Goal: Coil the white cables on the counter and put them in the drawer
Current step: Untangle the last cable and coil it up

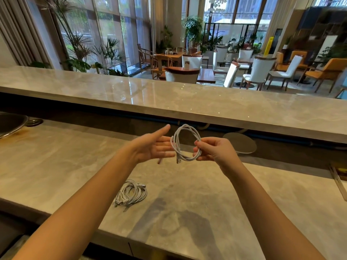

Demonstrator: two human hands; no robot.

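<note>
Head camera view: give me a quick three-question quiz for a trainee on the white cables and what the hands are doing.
1. True or false: the left hand is curled round the coiled cable.
2. Where does the other bundle of white cables lie? A: on the counter. B: on a chair. C: on the floor.
3. Which hand holds the coiled cable in the air?

Key: 1 false, its fingers are straight; 2 A; 3 the right hand.
</note>
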